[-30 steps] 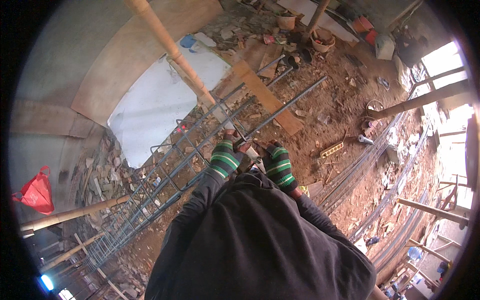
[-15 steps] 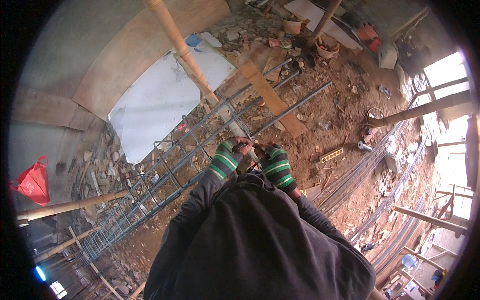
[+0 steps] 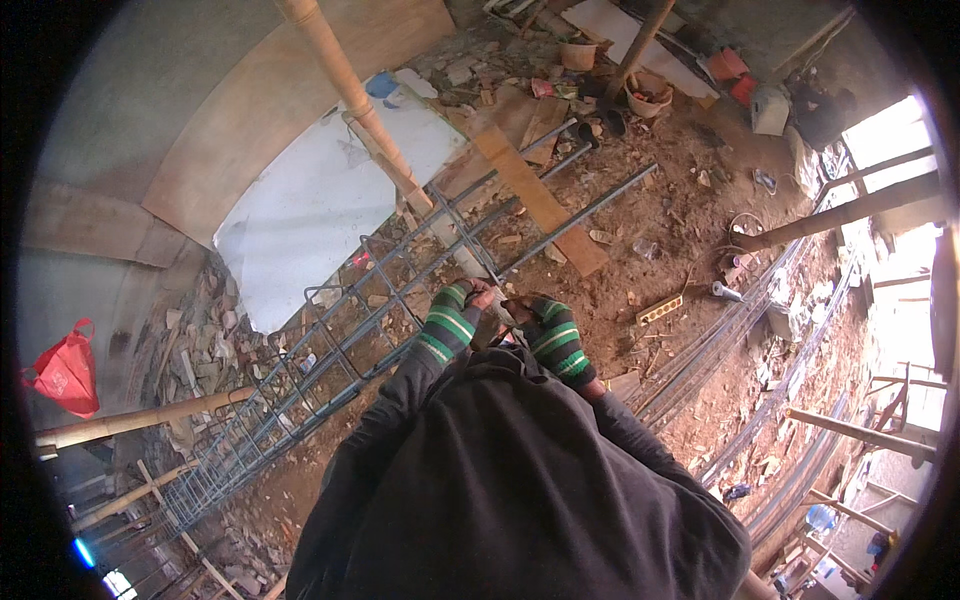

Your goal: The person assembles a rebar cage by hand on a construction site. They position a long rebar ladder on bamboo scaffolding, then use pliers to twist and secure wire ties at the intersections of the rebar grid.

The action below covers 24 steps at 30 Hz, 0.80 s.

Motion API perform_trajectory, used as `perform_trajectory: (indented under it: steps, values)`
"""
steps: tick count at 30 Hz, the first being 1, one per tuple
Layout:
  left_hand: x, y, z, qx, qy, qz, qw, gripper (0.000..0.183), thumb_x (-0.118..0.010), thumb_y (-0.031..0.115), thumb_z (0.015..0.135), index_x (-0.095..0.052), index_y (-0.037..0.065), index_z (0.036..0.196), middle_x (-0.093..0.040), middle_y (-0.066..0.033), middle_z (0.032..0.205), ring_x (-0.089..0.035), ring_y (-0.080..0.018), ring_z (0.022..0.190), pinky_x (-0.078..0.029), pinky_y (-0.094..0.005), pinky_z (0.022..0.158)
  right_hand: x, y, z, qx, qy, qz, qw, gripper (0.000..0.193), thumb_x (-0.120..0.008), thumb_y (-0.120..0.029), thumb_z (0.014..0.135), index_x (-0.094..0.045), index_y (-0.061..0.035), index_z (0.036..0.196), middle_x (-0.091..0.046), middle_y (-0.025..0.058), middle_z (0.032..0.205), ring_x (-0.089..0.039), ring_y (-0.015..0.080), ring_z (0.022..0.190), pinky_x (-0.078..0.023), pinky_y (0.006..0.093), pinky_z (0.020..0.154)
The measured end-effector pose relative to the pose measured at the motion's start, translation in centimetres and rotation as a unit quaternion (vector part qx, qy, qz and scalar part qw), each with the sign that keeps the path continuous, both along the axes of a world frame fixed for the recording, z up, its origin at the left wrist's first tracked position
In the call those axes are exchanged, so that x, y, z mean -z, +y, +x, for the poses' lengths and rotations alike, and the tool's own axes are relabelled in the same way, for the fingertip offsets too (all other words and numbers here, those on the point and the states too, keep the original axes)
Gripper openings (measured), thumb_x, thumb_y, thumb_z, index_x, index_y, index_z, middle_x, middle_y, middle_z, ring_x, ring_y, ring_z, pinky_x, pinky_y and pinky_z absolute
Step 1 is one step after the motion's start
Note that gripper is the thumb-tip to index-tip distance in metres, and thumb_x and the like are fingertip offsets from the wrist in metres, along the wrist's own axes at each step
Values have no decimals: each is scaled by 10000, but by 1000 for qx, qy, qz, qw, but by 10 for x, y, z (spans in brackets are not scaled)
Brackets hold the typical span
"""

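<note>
My left hand (image 3: 452, 320), in a fingerless glove with green and black stripes, is closed in front of my chest beside a stirrup of the rebar cage (image 3: 338, 343). Its thumb and fingertips are pressed together. My right hand (image 3: 550, 335), in a matching glove, is just to the right, with its fingers curled in toward the left hand. Whatever lies in the fingers of either hand is too small and dark to make out. The cage's long grey bars run from the lower left up past my hands, and one loose-ended bar (image 3: 580, 218) sticks out to the upper right.
A bamboo pole (image 3: 350, 90) slants down behind the cage beside a white sheet (image 3: 310, 200). A wooden plank (image 3: 540, 200) lies under the bar ends. Long steel bars (image 3: 715, 335) stretch along the right over rubble. A red bag (image 3: 68, 370) hangs at the left.
The view has shifted slightly. My hands stay close together at the same spot by the cage, with only small movements of the fingers.
</note>
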<state>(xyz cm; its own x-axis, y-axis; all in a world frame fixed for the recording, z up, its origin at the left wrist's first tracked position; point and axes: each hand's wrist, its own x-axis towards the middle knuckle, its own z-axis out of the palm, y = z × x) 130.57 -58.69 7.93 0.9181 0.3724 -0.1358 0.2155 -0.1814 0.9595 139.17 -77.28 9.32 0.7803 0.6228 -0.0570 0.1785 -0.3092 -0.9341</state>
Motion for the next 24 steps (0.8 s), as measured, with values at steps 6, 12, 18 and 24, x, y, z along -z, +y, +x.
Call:
perform_trajectory:
  steps: [6, 12, 18, 24]
  values:
    - [9, 0, 0, -6, 12, -31, 999, 164, -647, 209, 966, -663, 49, 934, -617, 27, 814, -524, -62, 770, -456, -269, 669, -4, -19, 1, -18, 5, 5, 1000, 204, -640, -167, 921, -722, 0, 1004, -694, 208, 906, -667, 369, 855, -512, 416, 777]
    - [15, -1, 0, -17, 4, -21, 1000, 139, -645, 187, 969, -659, 50, 950, -638, 20, 846, -538, -66, 780, -466, -268, 681, -4, -27, -4, -2, 8, 8, 1000, 217, -643, -160, 949, -719, 28, 1026, -710, 203, 887, -686, 238, 824, -517, 356, 738]
    - [14, 1, 2, -17, -11, -29, 999, 135, -645, 179, 968, -651, 45, 954, -655, -5, 861, -570, -88, 808, -489, -280, 730, -8, -26, -5, 15, -44, -47, 998, 240, -655, -139, 935, -700, 13, 1116, -688, 174, 847, -644, 250, 783, -499, 360, 731]
    - [-5, -3, 3, -14, -16, 71, 997, 185, -695, 202, 934, -626, 49, 1012, -649, -36, 961, -601, -117, 853, -502, -292, 766, -13, -34, -5, -15, -147, 64, 987, 319, -594, -92, 943, -657, -61, 1254, -630, 189, 940, -589, 337, 830, -471, 392, 746]
